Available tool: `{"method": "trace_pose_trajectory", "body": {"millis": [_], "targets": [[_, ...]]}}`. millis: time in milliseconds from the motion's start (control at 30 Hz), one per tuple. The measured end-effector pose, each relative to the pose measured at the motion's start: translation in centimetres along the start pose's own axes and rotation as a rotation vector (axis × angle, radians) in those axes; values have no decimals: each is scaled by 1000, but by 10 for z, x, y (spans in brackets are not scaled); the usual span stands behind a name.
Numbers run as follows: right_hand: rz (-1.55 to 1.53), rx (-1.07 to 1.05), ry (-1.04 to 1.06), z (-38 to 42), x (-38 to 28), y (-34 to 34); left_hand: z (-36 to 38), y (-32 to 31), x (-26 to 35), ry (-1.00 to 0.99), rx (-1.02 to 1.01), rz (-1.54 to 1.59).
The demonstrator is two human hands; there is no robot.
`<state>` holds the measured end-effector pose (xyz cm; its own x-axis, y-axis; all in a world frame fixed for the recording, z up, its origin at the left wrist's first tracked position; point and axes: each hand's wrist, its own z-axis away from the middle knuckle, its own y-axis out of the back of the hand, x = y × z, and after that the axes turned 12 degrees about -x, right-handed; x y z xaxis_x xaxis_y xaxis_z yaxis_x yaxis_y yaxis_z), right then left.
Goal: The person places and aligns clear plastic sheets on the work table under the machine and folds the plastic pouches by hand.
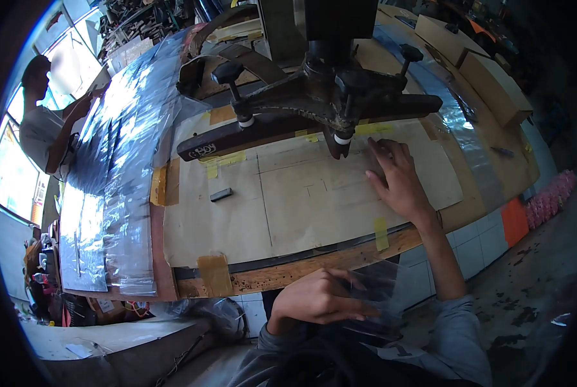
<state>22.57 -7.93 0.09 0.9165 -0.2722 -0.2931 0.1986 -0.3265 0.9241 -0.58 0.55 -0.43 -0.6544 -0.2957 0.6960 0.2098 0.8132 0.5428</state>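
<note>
My left hand (pixel 321 298) is at the near edge of the bench, its fingers closed on a thin clear plastic sheet (pixel 382 287) that hangs over the edge. Stretched over the pale board (pixel 237 226), my right hand (pixel 398 180) is open, with fingers spread and tips near the right part of the machine's bar. The black press head (pixel 288 97), with several knobs, stands above the board. Its dark bar (pixel 201 145) bears white lettering. A small dark block (pixel 221 195) lies on the board left of a drawn line. Pieces of yellow tape (pixel 381 233) mark the board.
Shiny plastic sheeting (pixel 124 129) covers the bench's left side, where another person (pixel 43 122) stands. Cardboard boxes (pixel 495 84) sit at the back right. A pink bundle (pixel 551 195) and an orange sheet (pixel 515 222) are beyond the right edge. Brown tape (pixel 215 275) covers part of the near edge.
</note>
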Motion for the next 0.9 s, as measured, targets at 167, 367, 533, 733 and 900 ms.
{"method": "trace_pose_trajectory", "body": {"millis": [167,367,533,733,900], "targets": [[67,20,-4,0,3,-4,-2,4,2,19,-37,-35],[69,-26,-7,0,2,-2,0,-1,-2,6,-8,-29],[34,-34,-16,1,-3,-1,-1,3,2,31,-22,-46],[-15,156,85,-5,-14,4,-1,-1,2,48,8,-18],[125,130,185,0,-10,5,-3,3,6,136,3,-6]]}}
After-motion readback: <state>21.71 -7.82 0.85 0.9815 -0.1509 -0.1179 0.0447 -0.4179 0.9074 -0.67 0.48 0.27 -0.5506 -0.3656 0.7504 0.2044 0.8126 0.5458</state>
